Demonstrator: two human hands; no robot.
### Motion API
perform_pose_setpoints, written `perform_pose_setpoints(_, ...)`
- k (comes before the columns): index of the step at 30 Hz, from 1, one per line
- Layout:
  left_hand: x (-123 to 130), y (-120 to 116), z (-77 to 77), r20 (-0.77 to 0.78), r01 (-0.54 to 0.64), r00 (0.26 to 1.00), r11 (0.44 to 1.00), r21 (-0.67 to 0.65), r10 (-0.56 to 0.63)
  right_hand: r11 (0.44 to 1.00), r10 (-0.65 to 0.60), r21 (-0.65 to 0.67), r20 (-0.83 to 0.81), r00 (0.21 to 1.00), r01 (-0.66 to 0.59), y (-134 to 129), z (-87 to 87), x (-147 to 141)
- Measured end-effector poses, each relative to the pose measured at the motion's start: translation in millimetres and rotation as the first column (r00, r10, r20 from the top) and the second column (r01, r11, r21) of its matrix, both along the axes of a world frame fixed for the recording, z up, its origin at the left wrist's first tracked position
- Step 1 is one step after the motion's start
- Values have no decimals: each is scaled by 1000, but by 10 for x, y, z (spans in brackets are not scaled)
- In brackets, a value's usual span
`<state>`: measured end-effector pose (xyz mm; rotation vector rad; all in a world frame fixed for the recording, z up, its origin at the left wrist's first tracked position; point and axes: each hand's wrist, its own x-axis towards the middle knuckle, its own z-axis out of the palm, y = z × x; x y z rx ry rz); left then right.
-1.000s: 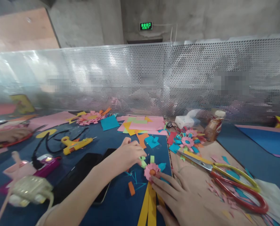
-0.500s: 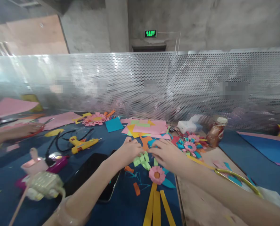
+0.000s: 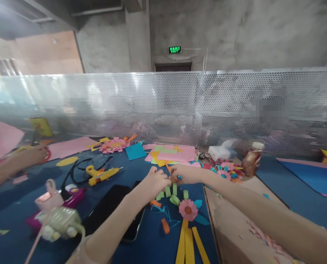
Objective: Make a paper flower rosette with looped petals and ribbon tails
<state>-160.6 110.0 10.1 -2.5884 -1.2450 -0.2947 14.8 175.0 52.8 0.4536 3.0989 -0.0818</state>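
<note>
My left hand [image 3: 157, 181] is closed above the middle of the blue table, thumb and fingertips pinched. My right hand [image 3: 184, 173] meets it there, fingers bent inward and tips touching or nearly touching the left ones. Whatever lies between the fingertips is too small and covered to make out. Just below are curled light-green paper strips [image 3: 174, 190] and a pink paper flower [image 3: 188, 210] with an orange centre. Blue paper leaves [image 3: 201, 219] sit beside the flower, and yellow paper strips [image 3: 189, 244] run toward me beneath it.
A yellow glue gun [image 3: 101, 175] lies left, near a black phone [image 3: 108, 203] under my forearm and a plush-like pouch [image 3: 61, 222]. Pink sheets [image 3: 180, 152], a tissue pack [image 3: 221, 152] and a bottle [image 3: 253, 159] line the back. Another person's hand [image 3: 35, 156] works at far left.
My right hand has moved left and slightly up to my left hand, and its fingers have bent in. The view has tilted upward. At far left the other person's pink sheet has shifted.
</note>
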Motion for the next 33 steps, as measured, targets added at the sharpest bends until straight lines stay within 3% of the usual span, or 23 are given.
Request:
perform_pose_setpoints(5,-23,-8,27,21,12,1000,1000,8,-12,991,-128,34,-53,990,130,-94,235,147)
perform_pose_setpoints(9,-32,-34,49,69,26,997,1000,-4,-26,956,-268,88,-109,957,278,-486,352,480)
perform_pose_setpoints(13,-26,-70,74,122,35,992,998,-43,-30,928,-350,109,-72,934,356,-949,240,839)
perform_pose_setpoints(16,-23,-92,104,147,41,989,996,-81,-29,922,-361,137,-38,932,362,-1120,109,1011)
perform_pose_setpoints(22,96,-230,245,180,90,981,990,-106,-69,851,-458,266,-47,888,453,-1159,36,1042)
perform_pose_setpoints(29,369,-446,215,204,273,950,944,-186,-235,864,-443,250,-32,896,436,-1199,-6,976)
perform_pose_setpoints(33,394,-463,183,189,272,953,943,-194,-236,866,-425,283,-18,905,412,-1191,-41,950)
